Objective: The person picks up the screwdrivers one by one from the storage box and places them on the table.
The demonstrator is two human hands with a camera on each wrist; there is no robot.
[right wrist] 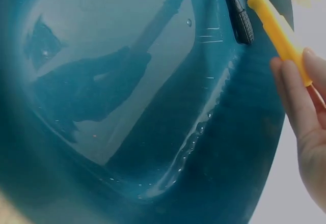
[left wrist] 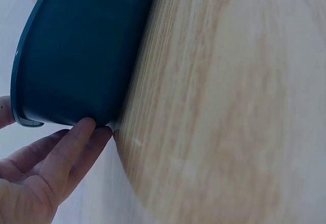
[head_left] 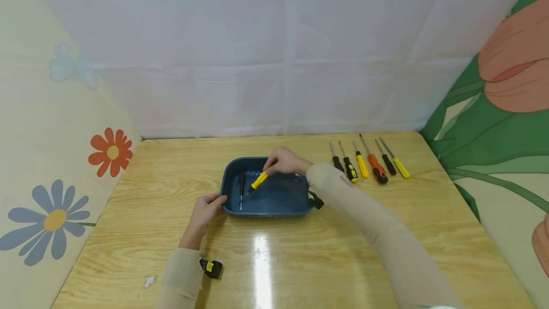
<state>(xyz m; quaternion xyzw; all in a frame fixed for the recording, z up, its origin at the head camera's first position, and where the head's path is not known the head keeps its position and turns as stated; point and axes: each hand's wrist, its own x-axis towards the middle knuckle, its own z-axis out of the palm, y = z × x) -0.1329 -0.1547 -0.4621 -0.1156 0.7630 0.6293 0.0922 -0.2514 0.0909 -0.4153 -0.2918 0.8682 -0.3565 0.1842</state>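
My left hand [head_left: 205,211] grips the near left corner of a dark blue rectangular pan [head_left: 283,199], thumb at the rim. In the left wrist view its fingers [left wrist: 69,155] press against the pan's outer wall. Over the pan's left half, my right hand [head_left: 285,160] pinches the end of a yellow-handled screwdriver [head_left: 259,180], which slants down to the left with its tip low inside. A black screwdriver [head_left: 242,185] lies in the pan along the left side; in the right wrist view this black handle [right wrist: 238,18] is beside the yellow one [right wrist: 277,28].
To the right of the pan, several screwdrivers lie in a row on the wooden table [head_left: 300,261], among them an orange one [head_left: 376,168] and a yellow one [head_left: 362,163]. A white scrap [head_left: 149,281] lies near the front left. A white curtain [head_left: 274,61] hangs behind.
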